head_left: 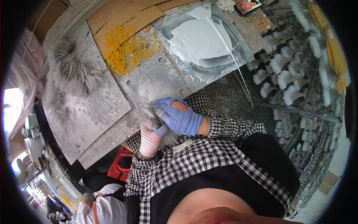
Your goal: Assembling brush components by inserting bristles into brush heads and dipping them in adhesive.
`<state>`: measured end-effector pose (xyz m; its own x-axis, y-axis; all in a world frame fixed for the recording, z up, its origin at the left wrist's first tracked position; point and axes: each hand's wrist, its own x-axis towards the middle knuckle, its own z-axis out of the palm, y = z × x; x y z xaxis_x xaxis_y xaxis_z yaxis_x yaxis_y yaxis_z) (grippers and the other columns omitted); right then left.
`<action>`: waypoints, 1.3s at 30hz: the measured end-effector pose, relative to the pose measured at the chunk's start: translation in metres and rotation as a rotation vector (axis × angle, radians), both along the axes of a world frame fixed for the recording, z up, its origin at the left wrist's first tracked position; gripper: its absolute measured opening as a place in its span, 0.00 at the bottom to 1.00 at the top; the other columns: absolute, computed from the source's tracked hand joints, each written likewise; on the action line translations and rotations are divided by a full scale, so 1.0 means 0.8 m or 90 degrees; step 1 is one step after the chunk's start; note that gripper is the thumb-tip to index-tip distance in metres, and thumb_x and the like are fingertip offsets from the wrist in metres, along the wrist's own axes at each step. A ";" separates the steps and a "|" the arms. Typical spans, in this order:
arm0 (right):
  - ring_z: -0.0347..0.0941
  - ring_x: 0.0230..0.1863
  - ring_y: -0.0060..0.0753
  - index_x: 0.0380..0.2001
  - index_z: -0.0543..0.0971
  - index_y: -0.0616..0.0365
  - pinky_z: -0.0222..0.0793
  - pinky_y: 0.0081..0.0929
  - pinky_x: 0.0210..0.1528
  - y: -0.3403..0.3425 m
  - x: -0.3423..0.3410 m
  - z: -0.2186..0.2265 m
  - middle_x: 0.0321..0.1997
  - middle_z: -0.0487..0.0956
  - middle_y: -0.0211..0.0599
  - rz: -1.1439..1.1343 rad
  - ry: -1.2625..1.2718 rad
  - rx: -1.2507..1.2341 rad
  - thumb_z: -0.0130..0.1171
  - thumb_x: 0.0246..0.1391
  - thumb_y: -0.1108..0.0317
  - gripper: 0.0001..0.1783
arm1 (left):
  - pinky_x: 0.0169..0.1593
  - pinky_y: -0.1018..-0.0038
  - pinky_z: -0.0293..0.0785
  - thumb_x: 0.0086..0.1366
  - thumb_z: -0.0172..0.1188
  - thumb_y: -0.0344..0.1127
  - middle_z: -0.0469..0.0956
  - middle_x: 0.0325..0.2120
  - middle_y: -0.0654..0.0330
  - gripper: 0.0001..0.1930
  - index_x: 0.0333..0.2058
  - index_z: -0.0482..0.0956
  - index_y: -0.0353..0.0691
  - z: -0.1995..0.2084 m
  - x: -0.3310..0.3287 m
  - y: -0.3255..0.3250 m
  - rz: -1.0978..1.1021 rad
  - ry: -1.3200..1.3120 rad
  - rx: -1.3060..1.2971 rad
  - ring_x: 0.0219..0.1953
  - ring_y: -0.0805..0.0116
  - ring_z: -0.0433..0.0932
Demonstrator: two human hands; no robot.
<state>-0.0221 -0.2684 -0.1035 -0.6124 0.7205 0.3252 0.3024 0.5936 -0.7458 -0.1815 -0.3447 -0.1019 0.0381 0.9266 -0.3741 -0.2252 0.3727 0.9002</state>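
- The bundle of thin grey strands (169, 139) is between the hands, just off the near edge of the worktop (153, 84), its thin ends pointing toward the boards
- The left hand (151, 141), in a striped glove, has its fingers closed on the bundle
- The right hand (179, 116), in a blue glove, bends its fingers over the bundle's upper part; whether they grip, I cannot tell
- More strands (72, 69) lie in heaps along the worktop's left edge
- Yellow rubber bands (121, 48) spread near the far edge, partly on cardboard (106, 18)
- White paste (199, 39) covers the far right corner, a stick (223, 37) across it
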 end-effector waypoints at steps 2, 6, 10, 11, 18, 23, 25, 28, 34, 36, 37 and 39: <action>0.76 0.51 0.53 0.50 0.76 0.71 0.74 0.40 0.53 0.001 -0.006 0.016 0.48 0.79 0.56 0.020 -0.045 0.087 0.52 0.64 0.64 0.20 | 0.50 0.71 0.81 0.58 0.66 0.23 0.80 0.46 0.54 0.26 0.56 0.71 0.33 0.019 0.003 0.001 0.067 -0.128 -0.114 0.45 0.64 0.83; 0.76 0.51 0.56 0.56 0.70 0.73 0.73 0.40 0.53 -0.023 -0.023 0.013 0.48 0.78 0.59 -0.011 -0.038 -0.290 0.55 0.63 0.55 0.30 | 0.56 0.69 0.77 0.58 0.69 0.26 0.76 0.52 0.55 0.34 0.62 0.65 0.38 -0.061 -0.033 -0.026 0.107 -0.238 -0.266 0.53 0.65 0.78; 0.78 0.50 0.51 0.66 0.61 0.64 0.74 0.39 0.51 -0.019 -0.039 0.003 0.49 0.78 0.56 -0.035 0.074 -0.388 0.65 0.54 0.52 0.44 | 0.57 0.68 0.76 0.58 0.69 0.27 0.76 0.53 0.55 0.35 0.63 0.63 0.38 -0.052 -0.027 -0.025 0.006 -0.215 -0.172 0.54 0.65 0.77; 0.79 0.46 0.51 0.67 0.59 0.59 0.75 0.39 0.48 -0.018 -0.052 -0.007 0.47 0.79 0.55 -0.058 0.138 -0.314 0.69 0.49 0.51 0.48 | 0.57 0.68 0.75 0.58 0.69 0.27 0.76 0.53 0.55 0.36 0.64 0.63 0.38 -0.042 -0.026 -0.026 -0.015 -0.202 -0.142 0.55 0.65 0.76; 0.73 0.47 0.30 0.62 0.65 0.56 0.72 0.32 0.52 -0.011 -0.039 0.019 0.47 0.75 0.37 -0.006 0.249 -0.543 0.73 0.45 0.58 0.42 | 0.60 0.68 0.72 0.58 0.68 0.28 0.75 0.54 0.56 0.39 0.66 0.60 0.38 0.009 -0.006 -0.014 -0.121 -0.084 0.037 0.57 0.65 0.74; 0.70 0.47 0.26 0.54 0.69 0.55 0.70 0.30 0.52 -0.002 -0.030 0.015 0.48 0.73 0.33 0.104 0.251 -0.578 0.71 0.48 0.57 0.33 | 0.70 0.63 0.55 0.52 0.72 0.40 0.55 0.68 0.56 0.53 0.71 0.47 0.38 0.004 -0.059 0.005 -0.393 -0.340 -0.055 0.69 0.62 0.54; 0.76 0.44 0.23 0.56 0.67 0.55 0.75 0.25 0.50 -0.001 -0.026 0.007 0.42 0.74 0.29 0.148 0.269 -0.667 0.71 0.47 0.74 0.34 | 0.70 0.64 0.52 0.52 0.72 0.42 0.56 0.66 0.57 0.50 0.69 0.51 0.38 0.014 -0.076 0.018 -0.423 -0.224 -0.061 0.69 0.62 0.55; 0.79 0.42 0.31 0.51 0.68 0.54 0.79 0.32 0.43 -0.001 -0.026 0.002 0.38 0.74 0.29 0.131 0.349 -0.689 0.70 0.48 0.76 0.29 | 0.68 0.67 0.54 0.49 0.74 0.48 0.64 0.58 0.62 0.49 0.65 0.56 0.39 -0.064 -0.075 0.004 -0.390 -0.252 0.007 0.64 0.67 0.60; 0.79 0.40 0.37 0.48 0.66 0.53 0.79 0.35 0.34 0.000 -0.010 0.004 0.38 0.75 0.29 0.232 0.492 -0.825 0.69 0.48 0.78 0.27 | 0.60 0.70 0.69 0.53 0.75 0.54 0.69 0.59 0.64 0.52 0.71 0.55 0.47 -0.060 -0.049 0.004 -0.262 -0.704 0.098 0.59 0.67 0.71; 0.77 0.44 0.32 0.50 0.68 0.53 0.78 0.31 0.41 -0.001 -0.015 0.013 0.41 0.75 0.28 0.228 0.414 -0.851 0.70 0.48 0.75 0.28 | 0.62 0.69 0.65 0.48 0.77 0.57 0.69 0.56 0.64 0.59 0.72 0.51 0.43 -0.061 -0.065 0.007 -0.306 -0.542 0.059 0.59 0.67 0.70; 0.77 0.44 0.32 0.50 0.68 0.53 0.78 0.31 0.41 -0.006 -0.020 0.008 0.41 0.75 0.28 0.212 0.414 -0.839 0.70 0.48 0.75 0.28 | 0.64 0.67 0.62 0.42 0.78 0.59 0.69 0.52 0.64 0.66 0.72 0.47 0.40 -0.063 -0.066 0.011 -0.341 -0.375 0.026 0.58 0.68 0.68; 0.73 0.49 0.24 0.51 0.70 0.53 0.73 0.26 0.49 -0.002 -0.027 -0.003 0.44 0.74 0.27 0.115 0.236 -0.471 0.71 0.47 0.73 0.29 | 0.63 0.66 0.66 0.46 0.75 0.42 0.73 0.53 0.57 0.46 0.62 0.64 0.37 -0.044 -0.028 0.016 -0.095 -0.465 0.003 0.57 0.65 0.72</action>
